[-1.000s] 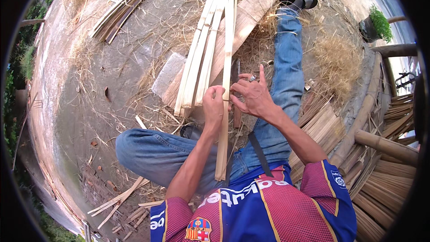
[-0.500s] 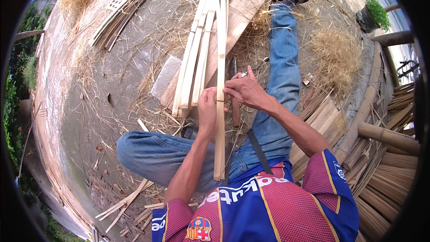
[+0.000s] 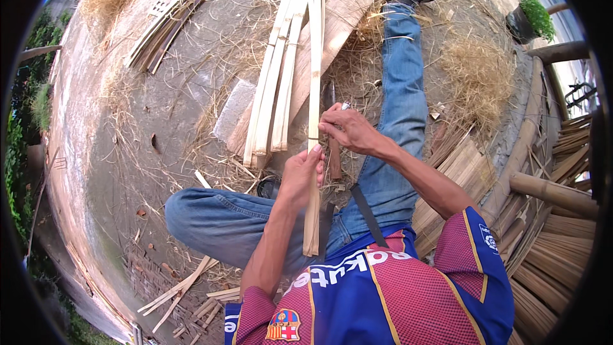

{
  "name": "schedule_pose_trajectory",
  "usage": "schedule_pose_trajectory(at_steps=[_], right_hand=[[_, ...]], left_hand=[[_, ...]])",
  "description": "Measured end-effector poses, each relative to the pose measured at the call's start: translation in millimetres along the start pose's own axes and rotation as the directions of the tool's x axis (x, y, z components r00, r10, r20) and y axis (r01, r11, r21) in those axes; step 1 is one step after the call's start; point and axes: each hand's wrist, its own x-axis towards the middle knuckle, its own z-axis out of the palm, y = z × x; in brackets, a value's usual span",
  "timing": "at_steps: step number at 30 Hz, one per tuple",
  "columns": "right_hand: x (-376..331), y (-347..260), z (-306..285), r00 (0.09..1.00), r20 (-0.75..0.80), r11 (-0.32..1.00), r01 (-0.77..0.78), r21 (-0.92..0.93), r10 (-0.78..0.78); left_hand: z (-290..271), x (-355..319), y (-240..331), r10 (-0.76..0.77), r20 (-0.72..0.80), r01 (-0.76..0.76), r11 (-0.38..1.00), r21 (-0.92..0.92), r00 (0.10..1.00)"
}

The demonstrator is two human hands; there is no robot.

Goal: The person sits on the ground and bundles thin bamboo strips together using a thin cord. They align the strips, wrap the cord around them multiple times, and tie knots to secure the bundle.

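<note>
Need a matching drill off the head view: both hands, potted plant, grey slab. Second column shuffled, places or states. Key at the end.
Column 1
1. Left hand
2. Right hand
3. Potted plant
4. Grey slab

Column 2
A. Green, near the picture's upper right rim
B. Closed around the held strips
C. On the ground, left of the wooden plank
D. Wears a ring, fingertips at the strips' right edge

Pairs: 1-B, 2-D, 3-A, 4-C
</note>
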Motion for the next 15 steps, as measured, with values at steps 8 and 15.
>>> schedule_pose_trajectory(at_steps=[8, 15], right_hand=[[-7, -2, 15, 0.99, 0.011, 0.963, -0.141, 0.228, 0.142], [-7, 4, 5, 0.968, 0.154, 0.951, -0.227, 0.209, 0.197]], left_hand=[[-10, 0, 0, -0.03, -0.052, 0.04, 0.979, 0.2, 0.998], [26, 44, 55, 0.638, -0.166, -0.241, 0.5, 0.832, 0.752]])
